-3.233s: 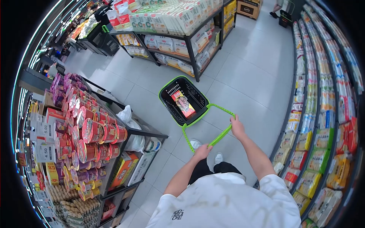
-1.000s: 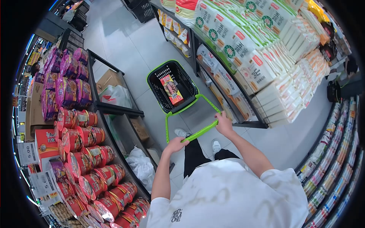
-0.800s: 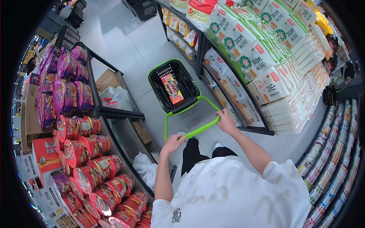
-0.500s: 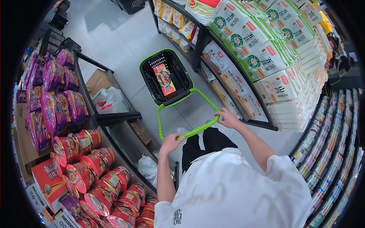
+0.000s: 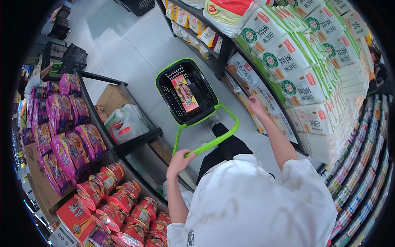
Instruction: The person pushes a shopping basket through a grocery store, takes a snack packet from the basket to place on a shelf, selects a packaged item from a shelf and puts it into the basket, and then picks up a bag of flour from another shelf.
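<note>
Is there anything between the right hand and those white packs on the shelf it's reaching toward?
Nothing visible. The right hand is off the green basket handle and sits right at the shelf's lower packs, with no object in between.

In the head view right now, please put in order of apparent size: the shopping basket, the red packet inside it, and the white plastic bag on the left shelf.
1. Shopping basket, clearly largest.
2. White plastic bag.
3. Red packet, smallest.

The wide lens bends the picture, so the bag and packet ranking is less sure.

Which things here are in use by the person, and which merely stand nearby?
In use: left hand on the cart handle; basket; packet inside; right hand off the handle, by shelf packs.

Nearby: red noodle bowls; purple bags; cardboard box.
</note>
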{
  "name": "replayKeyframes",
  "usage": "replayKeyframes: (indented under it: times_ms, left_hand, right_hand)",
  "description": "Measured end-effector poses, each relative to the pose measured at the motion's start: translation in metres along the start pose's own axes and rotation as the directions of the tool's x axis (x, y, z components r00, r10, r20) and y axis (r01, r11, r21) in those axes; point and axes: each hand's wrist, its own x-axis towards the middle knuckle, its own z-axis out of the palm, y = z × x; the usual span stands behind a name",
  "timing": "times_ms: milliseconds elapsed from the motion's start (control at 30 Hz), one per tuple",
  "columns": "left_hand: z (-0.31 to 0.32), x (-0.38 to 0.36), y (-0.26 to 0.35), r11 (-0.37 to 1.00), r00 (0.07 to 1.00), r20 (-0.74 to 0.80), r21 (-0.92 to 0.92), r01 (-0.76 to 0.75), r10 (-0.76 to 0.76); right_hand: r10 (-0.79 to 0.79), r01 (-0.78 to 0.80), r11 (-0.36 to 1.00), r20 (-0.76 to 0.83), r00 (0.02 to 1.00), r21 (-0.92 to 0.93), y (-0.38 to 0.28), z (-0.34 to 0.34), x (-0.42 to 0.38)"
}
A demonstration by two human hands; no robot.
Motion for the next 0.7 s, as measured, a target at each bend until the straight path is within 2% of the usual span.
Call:
replayKeyframes:
  times_ms: [33, 100, 133, 233, 267, 333, 400, 433, 500, 633, 667, 700]
  left_hand:
    - [-0.007, 0.004, 0.005, 0.999, 0.999, 0.027, -0.027, 0.036, -0.035]
    - [-0.019, 0.012, 0.012, 0.991, 0.99, 0.094, -0.073, 0.114, -0.107]
    - [-0.026, 0.017, 0.016, 0.992, 0.989, 0.112, -0.077, 0.102, -0.093]
    - [-0.037, 0.028, 0.025, 0.952, 0.988, 0.08, -0.268, 0.149, -0.132]
    - [-0.04, 0.031, 0.028, 0.957, 0.99, 0.025, -0.252, 0.142, -0.14]
    - [-0.046, 0.033, 0.028, 0.994, 0.986, -0.143, -0.076, 0.075, -0.086]
    - [-0.052, 0.036, 0.035, 0.996, 0.959, -0.283, 0.082, 0.028, -0.003]
    - [-0.052, 0.038, 0.034, 0.997, 0.95, -0.313, 0.068, 0.037, -0.014]
    - [-0.052, 0.039, 0.028, 0.998, 0.928, -0.372, 0.037, 0.049, -0.032]
    - [-0.064, 0.043, 0.032, 0.994, 0.975, -0.197, -0.053, 0.096, -0.104]
    - [-0.069, 0.044, 0.03, 0.995, 0.99, -0.097, -0.017, 0.099, -0.101]
    - [-0.072, 0.045, 0.031, 0.989, 0.99, -0.065, -0.078, 0.122, -0.127]
  right_hand:
    - [0.005, -0.006, 1.0, -0.054, 0.999, -0.024, -0.002, 0.002, 0.027]
    - [-0.15, 0.11, 0.964, -0.153, 0.977, -0.24, -0.005, 0.01, 0.085]
    - [-0.222, 0.147, 0.925, -0.185, 0.957, -0.351, -0.009, 0.012, 0.104]
    - [-0.241, 0.123, 0.93, -0.323, 0.915, -0.345, -0.044, 0.017, 0.149]
    - [-0.143, 0.019, 0.928, -0.309, 0.94, -0.372, -0.055, 0.016, 0.16]
    - [0.049, -0.177, 0.888, -0.294, 0.955, -0.425, -0.065, 0.013, 0.188]
    - [0.026, -0.138, 0.95, -0.37, 0.929, -0.28, -0.026, 0.018, 0.241]
    - [0.028, -0.136, 0.961, -0.405, 0.914, -0.241, -0.023, 0.016, 0.247]
    - [0.039, -0.181, 0.94, -0.435, 0.899, -0.289, -0.024, 0.008, 0.251]
    - [0.054, -0.239, 0.914, -0.488, 0.871, -0.327, -0.035, 0.008, 0.252]
    - [0.057, -0.249, 0.912, -0.499, 0.865, -0.327, -0.035, 0.009, 0.252]
    - [0.065, -0.264, 0.908, -0.511, 0.857, -0.327, -0.035, 0.009, 0.25]
